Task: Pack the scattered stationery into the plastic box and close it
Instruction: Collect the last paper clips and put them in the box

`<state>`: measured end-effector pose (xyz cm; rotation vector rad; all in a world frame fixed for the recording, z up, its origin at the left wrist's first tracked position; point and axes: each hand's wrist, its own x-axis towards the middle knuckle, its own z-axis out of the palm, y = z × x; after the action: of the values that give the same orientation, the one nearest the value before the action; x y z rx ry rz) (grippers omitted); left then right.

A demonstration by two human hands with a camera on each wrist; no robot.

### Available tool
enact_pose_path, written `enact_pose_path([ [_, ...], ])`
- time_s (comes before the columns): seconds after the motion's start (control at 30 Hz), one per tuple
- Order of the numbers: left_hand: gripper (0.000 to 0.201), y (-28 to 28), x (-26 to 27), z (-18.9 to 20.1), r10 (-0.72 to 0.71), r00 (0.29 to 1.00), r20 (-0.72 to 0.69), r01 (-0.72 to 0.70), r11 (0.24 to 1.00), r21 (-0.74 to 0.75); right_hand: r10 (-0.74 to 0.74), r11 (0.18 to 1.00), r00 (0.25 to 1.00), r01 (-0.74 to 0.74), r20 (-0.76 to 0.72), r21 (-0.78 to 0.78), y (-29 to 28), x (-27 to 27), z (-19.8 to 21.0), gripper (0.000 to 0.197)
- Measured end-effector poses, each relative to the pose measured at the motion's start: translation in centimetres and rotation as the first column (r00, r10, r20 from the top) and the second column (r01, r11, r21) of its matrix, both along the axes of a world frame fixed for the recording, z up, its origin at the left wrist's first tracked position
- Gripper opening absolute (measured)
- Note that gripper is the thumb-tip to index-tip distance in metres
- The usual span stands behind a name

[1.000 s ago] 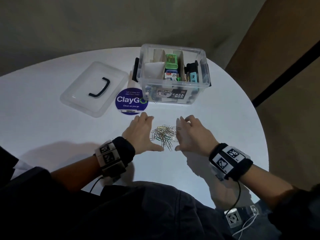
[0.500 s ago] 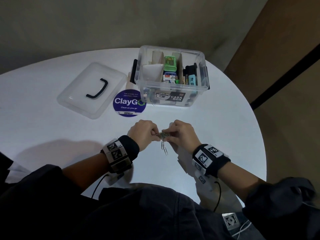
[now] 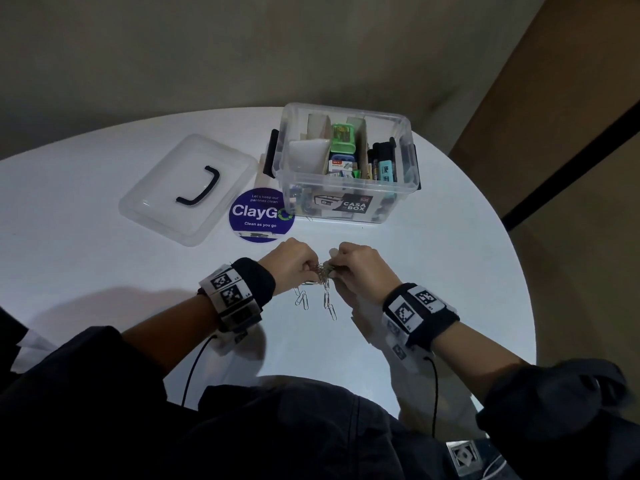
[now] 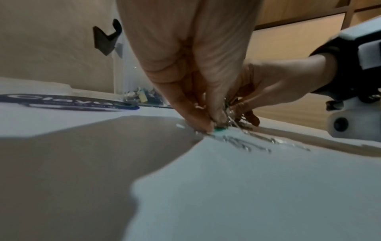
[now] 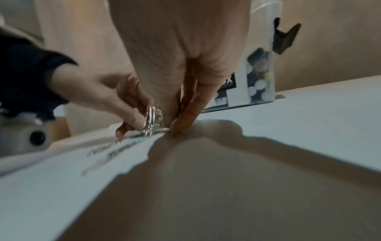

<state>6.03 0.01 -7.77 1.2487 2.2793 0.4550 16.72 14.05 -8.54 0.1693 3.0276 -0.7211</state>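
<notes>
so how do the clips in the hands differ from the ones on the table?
The pinched clips form one dense bunch between the left hand and right hand; the loose clips lie apart from one another.
The bunch sits between the fingertips; the loose ones lie flat on the table, nearer the person.
The bunch is held; the loose ones are untouched.
Both are clips not yet in the box.
</notes>
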Motion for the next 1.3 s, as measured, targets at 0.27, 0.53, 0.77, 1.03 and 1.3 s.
enact_pose_path([
  [0.27, 0.012, -0.7, -3.8, 5.5, -0.080, 0.997, -0.002, 0.080, 0.993, 0.088, 0.074, 0.996, 0.997, -0.074, 0.002, -0.041, 3.2, -0.5, 5.9, 0.018],
  [0.53, 0.005, -2.5, -7.8, 13.5, 0.106, 0.994, 0.034, -0.110, 0.893, 0.437, -0.215, 0.866, 0.966, 0.122, -0.141, -0.485, 5.5, -6.1, 15.7, 0.012],
  [0.77, 0.019, 0.6, -12.1, 14.8, 0.227, 0.957, 0.183, -0.292, 0.755, 0.587, -0.376, 0.903, 0.903, 0.307, -0.208, -0.301, 5.7, -15.7, 14.8, 0.018],
  [1.03, 0.019, 5.8, -14.8, 11.5, 0.340, 0.898, 0.280, -0.440, 0.694, 0.570, -0.312, 0.950, 0.948, 0.312, -0.072, -0.001, 5.4, -20.8, 12.6, 0.016],
  [1.3, 0.022, 8.5, -16.5, 9.4, 0.474, 0.846, 0.243, -0.525, 0.663, 0.534, -0.469, 0.883, 0.869, 0.466, -0.157, -0.059, 6.1, -20.6, 11.1, 0.015],
])
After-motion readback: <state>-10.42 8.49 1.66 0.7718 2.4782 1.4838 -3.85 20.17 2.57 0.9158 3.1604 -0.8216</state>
